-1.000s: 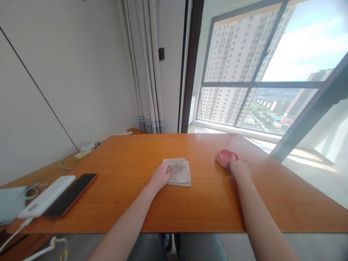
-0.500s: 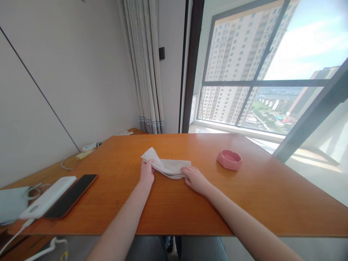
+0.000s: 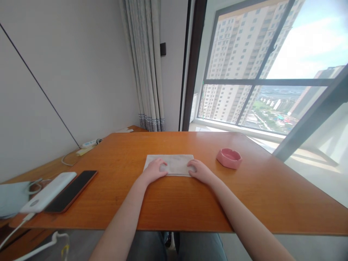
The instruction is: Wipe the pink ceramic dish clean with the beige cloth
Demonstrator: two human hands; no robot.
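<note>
A folded off-white cloth (image 3: 178, 164) lies flat on the table in front of me, a long rectangle with layered edges along its near side. My left hand (image 3: 154, 171) rests on its left part, thumb and fingers apart and curved over the fabric. At the right end, my right hand (image 3: 200, 171) touches the cloth with its fingers spread and slightly bent. Neither hand is closed around the fabric.
A pink ashtray (image 3: 229, 158) stands right of the cloth on the wooden table (image 3: 187, 206). To the left lie a black phone (image 3: 71, 191) and a white power bank (image 3: 49, 192) with a cable. A power strip (image 3: 89, 143) sits by the wall.
The cloth's raised left end has come down, and the cloth now lies flat. My left hand has let go of that corner and moved right onto the cloth; the right hand stays at its right end.
</note>
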